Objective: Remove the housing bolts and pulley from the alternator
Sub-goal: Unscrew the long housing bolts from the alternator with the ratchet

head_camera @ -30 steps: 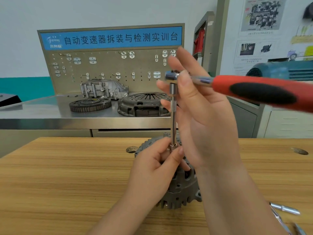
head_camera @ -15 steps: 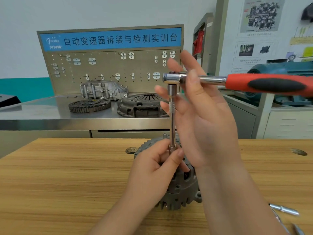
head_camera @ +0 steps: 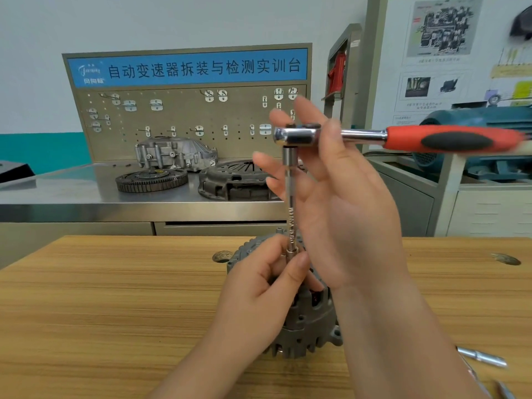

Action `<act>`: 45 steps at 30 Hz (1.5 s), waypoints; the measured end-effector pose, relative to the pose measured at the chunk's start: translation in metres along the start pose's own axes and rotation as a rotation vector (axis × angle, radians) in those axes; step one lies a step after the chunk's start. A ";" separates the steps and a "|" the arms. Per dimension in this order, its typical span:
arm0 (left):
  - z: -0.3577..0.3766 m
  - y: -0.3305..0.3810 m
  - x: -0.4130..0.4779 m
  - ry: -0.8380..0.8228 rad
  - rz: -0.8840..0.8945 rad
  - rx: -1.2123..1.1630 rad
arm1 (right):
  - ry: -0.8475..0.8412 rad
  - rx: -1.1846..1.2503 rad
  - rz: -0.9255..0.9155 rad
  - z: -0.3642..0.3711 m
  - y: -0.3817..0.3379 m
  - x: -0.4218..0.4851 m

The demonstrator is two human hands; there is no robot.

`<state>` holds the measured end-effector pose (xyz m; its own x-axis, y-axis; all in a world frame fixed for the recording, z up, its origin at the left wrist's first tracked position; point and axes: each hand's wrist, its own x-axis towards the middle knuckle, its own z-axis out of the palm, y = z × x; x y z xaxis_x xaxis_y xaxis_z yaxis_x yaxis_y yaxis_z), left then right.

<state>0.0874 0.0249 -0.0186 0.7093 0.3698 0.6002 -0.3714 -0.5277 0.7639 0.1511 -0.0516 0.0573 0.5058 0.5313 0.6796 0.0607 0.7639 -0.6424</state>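
Head view, left to right: a steel bench (head_camera: 72, 194) runs along the back wall and carries a pegboard (head_camera: 178, 116) with a blue sign. On the bench lie a toothed ring (head_camera: 151, 180), a grey casting (head_camera: 172, 154) behind it and a clutch cover (head_camera: 233, 180) beside it.

Nearer is a wooden table (head_camera: 100, 312). The alternator (head_camera: 311, 326) stands on it at the middle, mostly covered by the hands. The left hand (head_camera: 259, 298) rests on top of the alternator and pinches the lower end of an upright extension bar (head_camera: 290, 203) between thumb and fingers.

The right hand (head_camera: 345, 203) is raised beside the bar with its fingers straight and spread. They sit behind the head of the ratchet (head_camera: 408, 138), and the thumb lies across its neck. The red handle points right in front of a blue-green motor (head_camera: 460, 118), with posters (head_camera: 443, 27) above.

The bolt under the bar is hidden by the left fingers, and no pulley can be made out. The handle's far end is blurred. Metal tools (head_camera: 483, 357) at the lower right are cut off by the edge.
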 end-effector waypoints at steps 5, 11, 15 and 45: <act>-0.001 0.002 0.000 -0.012 0.052 0.043 | 0.034 0.016 0.045 -0.003 0.001 0.001; 0.001 -0.003 0.001 0.028 0.033 0.032 | 0.055 -0.074 -0.088 -0.002 0.000 0.001; 0.000 -0.003 0.000 -0.013 0.047 0.012 | 0.028 0.062 0.033 -0.001 0.000 0.001; 0.000 -0.009 -0.001 -0.016 0.062 -0.012 | 0.030 0.088 0.073 -0.001 -0.002 0.000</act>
<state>0.0899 0.0285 -0.0261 0.6941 0.3246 0.6425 -0.4217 -0.5401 0.7284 0.1518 -0.0537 0.0587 0.5318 0.5767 0.6201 -0.0525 0.7533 -0.6556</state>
